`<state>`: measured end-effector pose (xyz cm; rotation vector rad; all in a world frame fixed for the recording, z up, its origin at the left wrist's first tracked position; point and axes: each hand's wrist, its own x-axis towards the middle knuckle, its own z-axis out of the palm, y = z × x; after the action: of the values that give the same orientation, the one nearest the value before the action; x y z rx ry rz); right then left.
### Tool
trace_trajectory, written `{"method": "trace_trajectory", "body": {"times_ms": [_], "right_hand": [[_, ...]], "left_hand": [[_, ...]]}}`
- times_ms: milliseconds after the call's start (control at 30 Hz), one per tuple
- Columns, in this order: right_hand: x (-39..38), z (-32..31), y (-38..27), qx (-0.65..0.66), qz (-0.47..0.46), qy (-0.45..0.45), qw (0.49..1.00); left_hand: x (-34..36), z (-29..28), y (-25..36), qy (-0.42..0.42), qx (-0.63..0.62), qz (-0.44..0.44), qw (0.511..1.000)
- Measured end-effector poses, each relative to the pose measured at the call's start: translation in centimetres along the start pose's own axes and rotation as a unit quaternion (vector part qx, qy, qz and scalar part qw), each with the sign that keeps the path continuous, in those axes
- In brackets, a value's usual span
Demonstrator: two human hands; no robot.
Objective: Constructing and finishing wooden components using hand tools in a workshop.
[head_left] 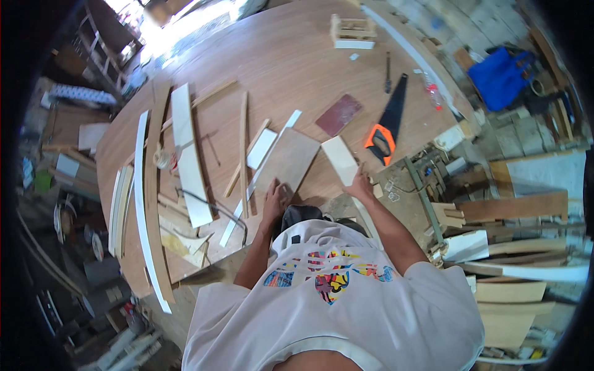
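Observation:
My left hand (pixel 276 196) lies on the near corner of a flat greyish-brown board (pixel 289 159), its fingers spread over the surface. My right hand (pixel 361 184) grips the near end of a short pale wooden board (pixel 340 159), with the index finger stretched along its edge. The far end of this pale piece comes close to the brown board's right corner. Just beyond my right hand is a handsaw (pixel 390 123) with an orange and black handle, its dark blade pointing away. A dark red rectangular sheet (pixel 338 115), perhaps sandpaper, lies farther off.
Long white and wooden strips (pixel 189 154) cover the left of the large wooden tabletop (pixel 272 62). At the far side stands a small wooden frame (pixel 353 31); a chisel-like tool (pixel 388 72) and a plastic bottle (pixel 435 97) lie right. Offcuts (pixel 513 247) and a blue bag (pixel 501 77) are beyond the right edge.

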<state>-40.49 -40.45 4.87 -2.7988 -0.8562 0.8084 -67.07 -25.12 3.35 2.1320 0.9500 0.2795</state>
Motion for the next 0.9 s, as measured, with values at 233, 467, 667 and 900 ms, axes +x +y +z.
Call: {"method": "trace_trajectory", "body": {"times_ms": [233, 467, 667, 900], "right_hand": [[2.3, -0.2, -1.8, -0.024, -0.066, 0.063, 0.996], [3.8, -0.5, -4.2, -0.021, -0.056, 0.060, 0.996], [5.1, -0.9, -7.7, -0.041, -0.060, 0.077, 0.994], [6.0, -1.0, -8.6, -0.114, -0.068, 0.118, 0.984]], "left_hand": [[1.2, -1.7, -4.1, -0.032, -0.181, 0.068, 0.981], [3.1, -4.4, -3.3, -0.052, -0.130, 0.048, 0.989], [8.0, -7.1, -3.8, 0.040, -0.110, 0.008, 0.993], [15.4, -9.3, -4.7, 0.082, -0.079, -0.026, 0.993]]}}
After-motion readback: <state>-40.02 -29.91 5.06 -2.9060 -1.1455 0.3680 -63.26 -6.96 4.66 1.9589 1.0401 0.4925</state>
